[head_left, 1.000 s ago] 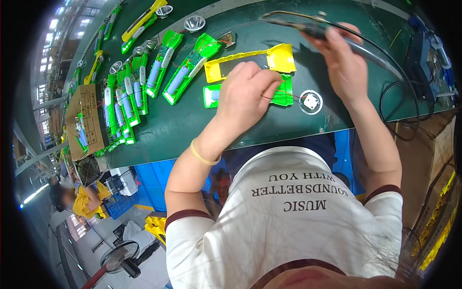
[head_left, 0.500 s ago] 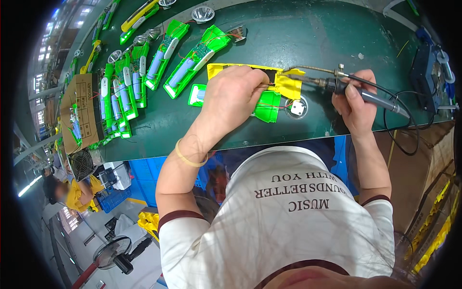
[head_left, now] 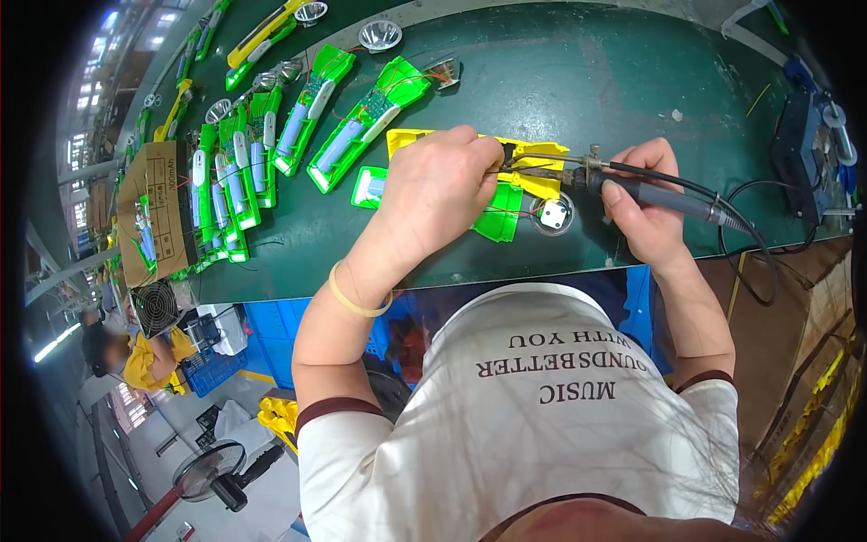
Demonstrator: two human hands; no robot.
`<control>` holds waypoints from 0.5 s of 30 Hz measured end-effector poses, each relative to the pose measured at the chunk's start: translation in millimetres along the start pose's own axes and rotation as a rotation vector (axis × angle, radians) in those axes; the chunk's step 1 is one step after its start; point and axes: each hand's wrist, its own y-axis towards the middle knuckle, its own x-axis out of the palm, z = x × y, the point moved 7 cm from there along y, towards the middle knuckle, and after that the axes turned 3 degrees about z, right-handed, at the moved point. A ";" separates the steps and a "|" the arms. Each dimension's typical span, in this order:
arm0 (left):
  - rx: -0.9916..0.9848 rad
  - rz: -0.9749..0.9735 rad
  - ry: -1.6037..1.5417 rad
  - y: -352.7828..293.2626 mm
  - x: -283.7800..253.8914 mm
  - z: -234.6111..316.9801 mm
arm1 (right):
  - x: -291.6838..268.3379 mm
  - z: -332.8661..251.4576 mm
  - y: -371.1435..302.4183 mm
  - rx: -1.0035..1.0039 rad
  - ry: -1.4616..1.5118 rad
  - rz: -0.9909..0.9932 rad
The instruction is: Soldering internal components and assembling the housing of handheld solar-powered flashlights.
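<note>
My right hand [head_left: 652,210] grips a soldering iron [head_left: 664,194] with a thin metal feed tube clamped along it. The iron's tip points left into a yellow plastic flashlight housing [head_left: 537,185]. My left hand [head_left: 441,185] is pinched over the housing's middle, and its fingers hide what they hold. Below the housing, partly under my left hand, lies a green flashlight shell [head_left: 497,221] with a white end piece at its left. Beside its right end sits a round reflector [head_left: 553,215] with a white square plate.
Several green flashlight shells [head_left: 348,140] with batteries and wires lie to the left. A cardboard piece [head_left: 155,212] stands beyond them. Loose reflectors [head_left: 380,35] lie at the back. A dark blue device [head_left: 795,144] stands far right, with a black cable [head_left: 768,244] near the edge.
The right hand and soldering iron have moved left and slightly down, bringing the tip close to the left fingers. The left hand stays pinched over the housing, almost in place.
</note>
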 end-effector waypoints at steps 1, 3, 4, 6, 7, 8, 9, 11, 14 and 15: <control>0.004 0.000 0.000 0.1 -0.2 0.6 | -1.3 0.6 0.4 -0.002 -0.001 0.004; -0.003 0.005 0.010 0.1 -0.9 -0.4 | 0.1 4.5 1.7 -0.012 -0.059 -0.051; -0.001 0.009 0.011 0.6 -1.7 -0.1 | -1.3 6.6 1.1 -0.016 -0.061 -0.051; -0.015 -0.019 0.021 1.5 -0.4 -1.2 | -4.6 3.8 -1.0 -0.097 -0.127 -0.023; -0.013 -0.013 0.021 2.1 -0.7 -1.2 | -6.6 -1.4 -2.9 -0.076 0.020 0.033; -0.011 -0.009 0.019 3.1 -0.7 -1.2 | -8.5 -6.7 -4.2 -0.056 0.165 0.090; -0.005 -0.006 0.016 3.9 -0.2 -0.5 | -11.7 -11.2 -1.8 -0.136 0.250 0.102; 0.016 0.003 0.004 5.7 -0.7 3.4 | -21.7 -10.5 -3.1 -0.045 0.292 0.134; 0.088 0.031 -0.008 8.2 -1.2 5.7 | -5.2 -18.2 7.2 -0.008 0.190 0.129; 0.052 0.040 -0.012 4.3 -2.4 2.8 | 5.7 -14.5 13.0 -0.032 0.234 0.060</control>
